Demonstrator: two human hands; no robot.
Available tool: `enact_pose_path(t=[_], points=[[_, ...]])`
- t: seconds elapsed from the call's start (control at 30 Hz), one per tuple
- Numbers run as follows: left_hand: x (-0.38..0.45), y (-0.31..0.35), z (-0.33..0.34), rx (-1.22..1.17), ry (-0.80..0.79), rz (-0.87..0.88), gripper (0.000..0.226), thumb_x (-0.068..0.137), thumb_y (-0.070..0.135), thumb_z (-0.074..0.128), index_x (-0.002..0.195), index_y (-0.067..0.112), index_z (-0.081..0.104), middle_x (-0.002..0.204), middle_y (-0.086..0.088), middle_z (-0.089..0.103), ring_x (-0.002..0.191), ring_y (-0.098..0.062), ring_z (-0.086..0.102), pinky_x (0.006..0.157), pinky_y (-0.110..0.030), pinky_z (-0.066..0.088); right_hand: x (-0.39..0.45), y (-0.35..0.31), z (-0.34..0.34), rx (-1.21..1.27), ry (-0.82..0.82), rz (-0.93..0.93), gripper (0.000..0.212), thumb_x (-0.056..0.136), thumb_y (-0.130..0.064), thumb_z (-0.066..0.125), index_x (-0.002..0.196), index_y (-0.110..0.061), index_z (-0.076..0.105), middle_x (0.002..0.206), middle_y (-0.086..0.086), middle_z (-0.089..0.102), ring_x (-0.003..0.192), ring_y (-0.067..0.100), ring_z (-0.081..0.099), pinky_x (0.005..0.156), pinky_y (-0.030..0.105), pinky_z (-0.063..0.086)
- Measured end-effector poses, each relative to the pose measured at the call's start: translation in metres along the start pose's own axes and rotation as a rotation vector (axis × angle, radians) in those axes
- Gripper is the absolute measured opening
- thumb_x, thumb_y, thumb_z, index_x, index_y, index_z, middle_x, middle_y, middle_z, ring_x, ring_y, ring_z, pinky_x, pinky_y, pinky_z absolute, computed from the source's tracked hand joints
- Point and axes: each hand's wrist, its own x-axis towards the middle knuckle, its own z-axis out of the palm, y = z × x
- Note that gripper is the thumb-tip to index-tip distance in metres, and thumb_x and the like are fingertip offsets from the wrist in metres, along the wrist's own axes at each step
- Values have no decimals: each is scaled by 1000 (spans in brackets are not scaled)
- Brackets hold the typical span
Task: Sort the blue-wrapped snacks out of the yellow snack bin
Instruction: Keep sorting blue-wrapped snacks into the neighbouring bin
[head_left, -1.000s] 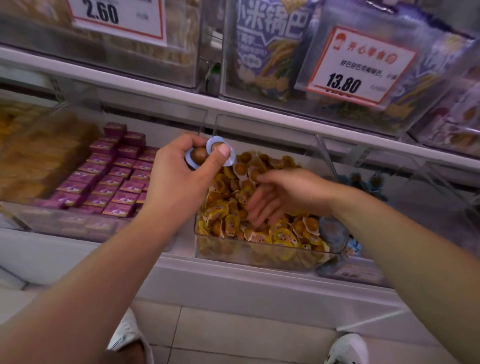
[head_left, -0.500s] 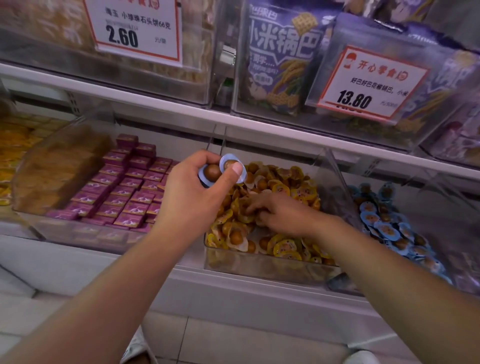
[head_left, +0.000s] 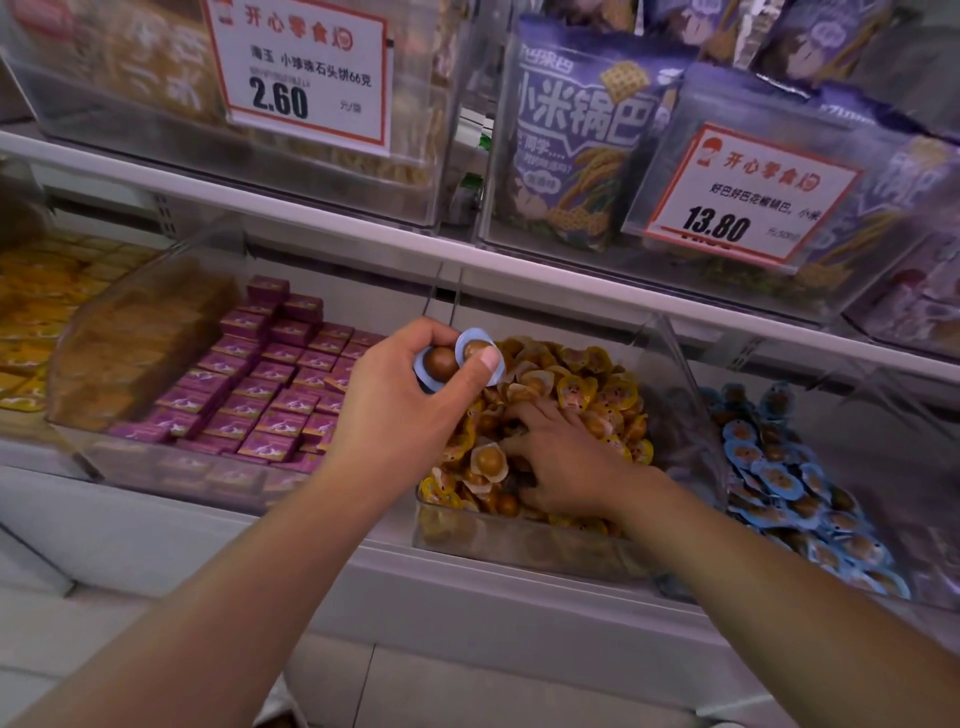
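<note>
A clear bin (head_left: 524, 540) on the lower shelf holds a heap of yellow-wrapped snacks (head_left: 587, 384). My left hand (head_left: 405, 410) hovers above the bin's left edge, shut on two blue-wrapped snacks (head_left: 460, 358), each showing a brown ball inside. My right hand (head_left: 566, 462) lies palm down in the yellow heap with its fingers dug in among the wrappers; whether it grips one is hidden. To the right, a neighbouring clear bin holds several blue-wrapped snacks (head_left: 779, 478).
Left of the yellow bin lies a bin of purple boxed snacks (head_left: 270, 395), with orange packs (head_left: 36, 317) further left. The shelf above (head_left: 363, 244) carries clear bins with price tags (head_left: 306, 67) and purple bags (head_left: 576, 135). A tiled floor shows below.
My right hand has pushed deeper into the yellow heap. The view has shifted, bringing the blue bin on the right into sight. My left hand keeps the two blue snacks.
</note>
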Motion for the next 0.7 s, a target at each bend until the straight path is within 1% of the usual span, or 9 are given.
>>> enact_pose_path(t=[0.07, 0.1, 0.13, 0.27, 0.4, 0.47, 0.57, 0.7], points=[[0, 0, 1, 6, 0, 9, 18, 87, 50, 67, 88, 32, 65, 80, 16, 65, 71, -4, 61, 56, -13, 47, 2, 0, -1, -68, 38, 9, 47, 80, -42, 66, 125, -30, 63, 140, 3, 39, 135, 26, 29, 109, 47, 31], [0, -1, 1, 6, 0, 11, 18, 87, 50, 67, 88, 32, 65, 81, 17, 65, 72, -3, 61, 56, -13, 47, 2, 1, -1, -93, 52, 8, 45, 81, -42, 65, 123, -28, 63, 139, 3, 41, 134, 25, 31, 108, 46, 33], [0, -1, 1, 5, 1, 12, 17, 87, 50, 67, 88, 33, 66, 81, 18, 66, 72, -2, 61, 56, -11, 46, 1, 1, 0, -107, 55, 1, 43, 82, -43, 64, 122, -28, 64, 139, 4, 41, 134, 26, 31, 108, 47, 33], [0, 0, 1, 6, -1, 11, 15, 88, 46, 69, 89, 31, 67, 76, 21, 65, 68, 1, 60, 56, -9, 42, 1, -1, -3, -101, 2, -4, 38, 87, -43, 60, 122, -32, 67, 150, 5, 30, 144, 28, 17, 115, 50, 24], [-1, 0, 2, 16, 3, 8, 16, 88, 45, 70, 90, 30, 68, 77, 19, 67, 66, 2, 60, 55, -11, 44, 3, -2, -6, -131, -4, -17, 34, 84, -43, 63, 113, -27, 70, 146, 9, 34, 143, 30, 21, 116, 50, 24], [-1, 0, 2, 15, 7, 3, 18, 87, 47, 70, 90, 30, 68, 76, 18, 67, 64, 1, 59, 54, -12, 44, 1, 0, -6, -142, 10, -34, 37, 81, -52, 64, 106, -25, 73, 142, 8, 37, 140, 28, 23, 114, 48, 28], [-1, 0, 2, 19, -1, 2, 17, 87, 48, 69, 90, 31, 67, 74, 20, 65, 63, 2, 58, 53, -11, 43, -5, 6, -5, -98, 11, -42, 49, 80, -65, 57, 101, -24, 75, 132, 3, 41, 135, 25, 28, 111, 43, 31], [-1, 0, 2, 25, -3, 8, 18, 87, 49, 69, 90, 32, 67, 74, 21, 65, 65, 1, 59, 53, -11, 43, -7, 10, 2, -93, 63, -42, 54, 83, -69, 51, 96, -23, 77, 124, -1, 45, 132, 20, 31, 108, 39, 33]])
